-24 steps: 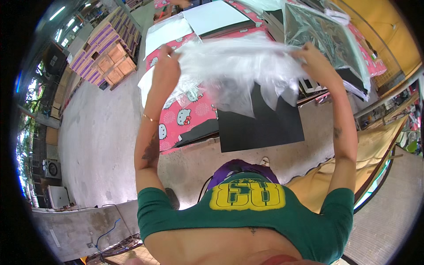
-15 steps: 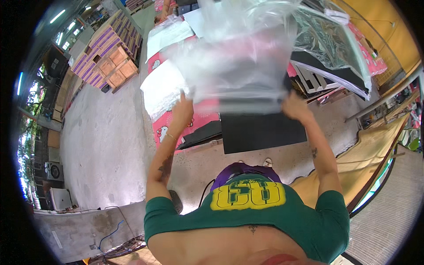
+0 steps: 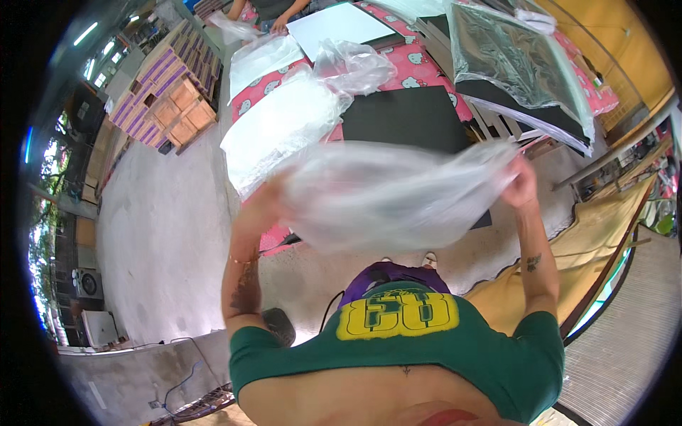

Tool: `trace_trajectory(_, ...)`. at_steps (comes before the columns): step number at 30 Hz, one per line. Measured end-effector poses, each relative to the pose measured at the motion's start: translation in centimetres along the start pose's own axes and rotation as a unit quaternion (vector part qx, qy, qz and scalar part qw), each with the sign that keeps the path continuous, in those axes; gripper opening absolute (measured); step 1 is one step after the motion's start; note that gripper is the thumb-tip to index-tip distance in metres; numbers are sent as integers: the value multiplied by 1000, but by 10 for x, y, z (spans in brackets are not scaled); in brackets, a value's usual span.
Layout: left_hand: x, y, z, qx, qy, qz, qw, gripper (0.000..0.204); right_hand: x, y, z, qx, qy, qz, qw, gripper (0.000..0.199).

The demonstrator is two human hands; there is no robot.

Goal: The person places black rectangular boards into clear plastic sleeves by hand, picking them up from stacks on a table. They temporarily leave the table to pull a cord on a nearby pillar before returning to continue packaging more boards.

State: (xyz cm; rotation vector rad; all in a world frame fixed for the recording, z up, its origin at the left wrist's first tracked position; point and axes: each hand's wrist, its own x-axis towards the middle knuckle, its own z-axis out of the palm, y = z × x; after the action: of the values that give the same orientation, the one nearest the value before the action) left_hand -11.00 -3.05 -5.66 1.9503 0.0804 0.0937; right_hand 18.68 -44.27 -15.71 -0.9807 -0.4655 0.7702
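A clear plastic bag (image 3: 383, 192), smeared by motion, is stretched between my two hands above the near edge of the table. My left hand (image 3: 268, 202) grips its left end; the fingers are blurred. At the other end, my right hand (image 3: 523, 186) has its fingers closed on the bag's corner. Beneath and beyond the bag lies a flat black board (image 3: 405, 117), partly covered by it. Left of the board is a pile of whitish plastic bags (image 3: 284, 135). A crumpled clear bag (image 3: 352, 65) rests just beyond that.
The table has a pink patterned cover (image 3: 419, 64). A plastic-wrapped black panel (image 3: 522, 78) lies on a stack at the right. Across the table, a co-worker's hand (image 3: 280, 25) is beside a white panel (image 3: 341, 28). Stacked cartons (image 3: 167, 78) stand on the left floor.
Both hands have brought the plastic bag down and toward me from over the middle of the table. The black board and the crumpled bag beyond are now uncovered to view.
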Motion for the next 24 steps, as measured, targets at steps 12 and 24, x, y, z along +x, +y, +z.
trace_trajectory(12, 19, -38, 23, 32, -308, -67, 948, 24, -25, -20, 24, 222, -46, 124, 966, 48)
trace_trajectory(24, -37, -127, 104, -388, -5, -286, 876, 47, -100, 54, -30, 280, 65, 174, 942, 41)
